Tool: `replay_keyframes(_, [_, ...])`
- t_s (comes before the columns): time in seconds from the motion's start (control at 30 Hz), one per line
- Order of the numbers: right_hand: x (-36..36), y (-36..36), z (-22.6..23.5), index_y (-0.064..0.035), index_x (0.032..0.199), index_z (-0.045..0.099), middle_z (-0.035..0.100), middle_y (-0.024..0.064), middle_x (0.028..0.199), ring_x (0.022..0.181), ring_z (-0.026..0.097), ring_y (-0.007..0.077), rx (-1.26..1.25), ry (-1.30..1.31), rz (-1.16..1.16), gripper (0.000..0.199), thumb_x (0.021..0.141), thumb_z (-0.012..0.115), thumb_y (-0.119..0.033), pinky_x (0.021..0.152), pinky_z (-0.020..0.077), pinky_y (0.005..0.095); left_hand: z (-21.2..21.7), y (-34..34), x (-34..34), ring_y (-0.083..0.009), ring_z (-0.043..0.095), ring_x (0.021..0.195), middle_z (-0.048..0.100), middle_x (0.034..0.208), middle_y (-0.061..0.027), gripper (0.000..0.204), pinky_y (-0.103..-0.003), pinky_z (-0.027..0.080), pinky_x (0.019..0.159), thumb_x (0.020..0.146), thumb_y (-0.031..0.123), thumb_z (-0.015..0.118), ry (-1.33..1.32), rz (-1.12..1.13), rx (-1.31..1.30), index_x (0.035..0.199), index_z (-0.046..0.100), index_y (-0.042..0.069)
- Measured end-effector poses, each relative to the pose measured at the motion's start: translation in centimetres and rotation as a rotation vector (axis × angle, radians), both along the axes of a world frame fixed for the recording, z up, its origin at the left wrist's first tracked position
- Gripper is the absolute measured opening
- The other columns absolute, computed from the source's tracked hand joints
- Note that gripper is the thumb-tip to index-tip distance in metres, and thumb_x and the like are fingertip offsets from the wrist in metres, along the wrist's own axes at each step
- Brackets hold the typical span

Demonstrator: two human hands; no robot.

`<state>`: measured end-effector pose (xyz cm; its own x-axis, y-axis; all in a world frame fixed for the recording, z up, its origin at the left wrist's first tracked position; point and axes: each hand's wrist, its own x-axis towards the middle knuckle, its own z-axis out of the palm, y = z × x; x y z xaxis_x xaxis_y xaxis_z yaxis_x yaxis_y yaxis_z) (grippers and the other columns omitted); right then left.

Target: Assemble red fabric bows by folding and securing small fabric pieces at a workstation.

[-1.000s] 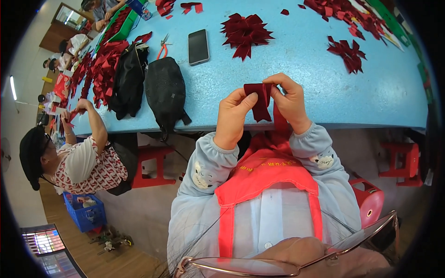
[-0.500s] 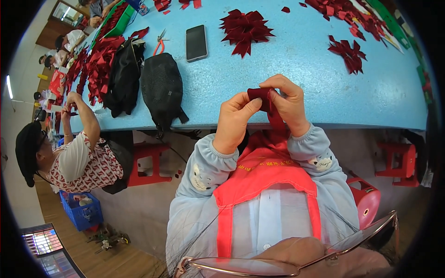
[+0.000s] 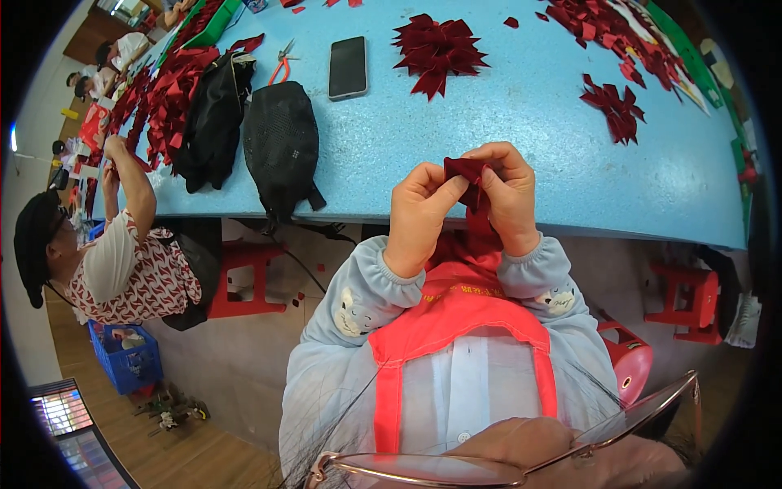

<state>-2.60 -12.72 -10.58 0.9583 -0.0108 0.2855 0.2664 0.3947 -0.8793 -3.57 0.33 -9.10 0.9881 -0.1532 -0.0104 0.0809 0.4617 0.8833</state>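
Both of my hands hold one small dark red fabric piece [image 3: 467,175] above the near edge of the blue table [image 3: 521,130]. My left hand [image 3: 417,216] pinches its left side between thumb and fingers. My right hand [image 3: 513,196] grips its right side, fingers curled over the top. The fabric looks folded and bunched; much of it is hidden between my fingers. A red apron and pale blue sleeves show below my hands.
On the table lie a dark red fabric flower [image 3: 437,50], a smaller red cluster [image 3: 615,106], a black phone [image 3: 348,68], scissors [image 3: 281,61] and two black bags [image 3: 281,147]. A person in a cap [image 3: 106,261] sits at left. Red stools [image 3: 244,277] stand under the table.
My hands have closed in on the red fabric piece, folding it smaller between the fingers. The view has shifted slightly down the table.
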Motion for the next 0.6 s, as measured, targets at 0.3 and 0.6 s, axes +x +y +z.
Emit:
replay_keyframes(0.3, [0.3, 0.7, -0.1, -0.0007, 0.094, 0.056, 0.061, 0.0057, 0.092, 0.084, 0.058, 0.0113, 0.085, 0.019, -0.036, 0.012, 0.086, 0.05, 0.004, 0.075, 0.0467, 0.0233, -0.1, 0.2, -0.2, -0.0063, 0.052, 0.069, 0.059, 0.077, -0.0008, 0.007, -0.021, 0.042, 0.062, 0.084, 0.006, 0.06, 0.121, -0.026, -0.121, 0.08, 0.056, 0.001])
replay_keyframes(0.6, [0.0, 0.8, 1.0, 0.0016, 0.092, 0.061, 0.06, 0.0024, 0.089, 0.081, 0.054, 0.0086, -0.098, 0.045, -0.003, 0.011, 0.087, 0.052, -0.004, 0.073, 0.0432, 0.0223, -0.3, 0.4, 0.3, -0.0064, 0.052, 0.071, 0.058, 0.083, -0.0005, 0.002, -0.022, 0.042, 0.061, 0.082, 0.002, 0.06, 0.059, 0.101, -0.116, 0.082, 0.057, 0.001])
